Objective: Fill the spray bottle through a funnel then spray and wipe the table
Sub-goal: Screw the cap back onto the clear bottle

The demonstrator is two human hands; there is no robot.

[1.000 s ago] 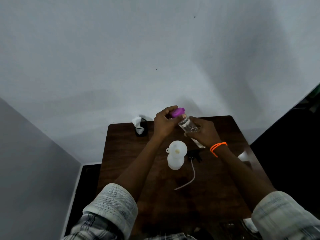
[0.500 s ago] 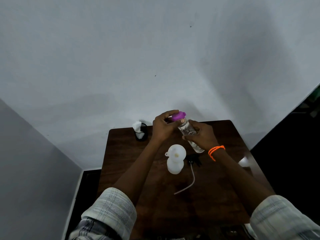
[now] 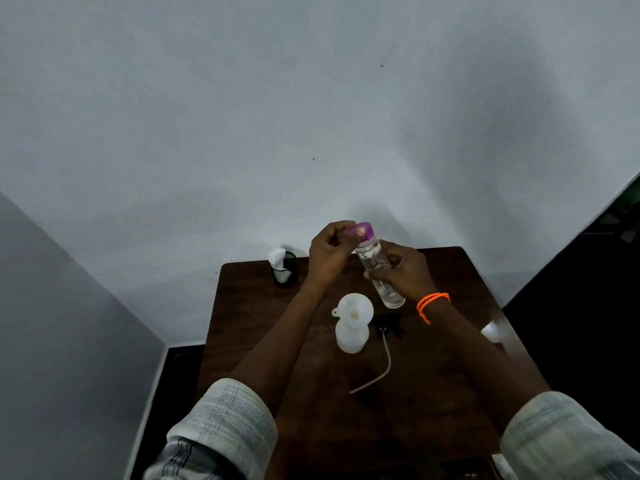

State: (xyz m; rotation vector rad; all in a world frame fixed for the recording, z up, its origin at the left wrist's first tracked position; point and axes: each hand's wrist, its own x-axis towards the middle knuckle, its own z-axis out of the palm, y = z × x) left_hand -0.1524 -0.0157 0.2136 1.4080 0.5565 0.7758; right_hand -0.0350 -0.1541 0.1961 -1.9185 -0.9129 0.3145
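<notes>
Walls [image 3: 242, 116], pale and bare, filled most of what we saw, meeting in a corner at the left. Below them stood the dark wooden table [image 3: 311, 427], its far edge against the wall. Our two forearms reached out over it from light checked sleeves [image 3: 225, 424].

Our right hand [image 3: 403, 271] was wrapped around the middle of a clear water bottle [image 3: 377, 271], holding it tilted above the far part of the table, its base lower and toward our right, its top leaning away and to the left. Our left hand [image 3: 329, 252] had its fingers curled around the bottle's purple cap [image 3: 363, 232], pinching it at the top; we could not tell whether the cap sat tight or loose on the neck. An orange band [image 3: 433, 303] circled our right wrist.

Near the middle of the table, just in front of the raised bottle, the white spray bottle [image 3: 351, 336] stood upright with the white funnel [image 3: 355, 308] seated in its neck. Just beside it on the right lay the black spray head [image 3: 389, 327], with its pale dip tube [image 3: 377, 372] trailing toward us across the wood.

At the far left corner of the table stood a small black holder [image 3: 285, 271] with a white tissue [image 3: 277, 256] sticking out of it. A small white object [image 3: 491, 332] lay by the right edge, too blurred for us to identify.
</notes>
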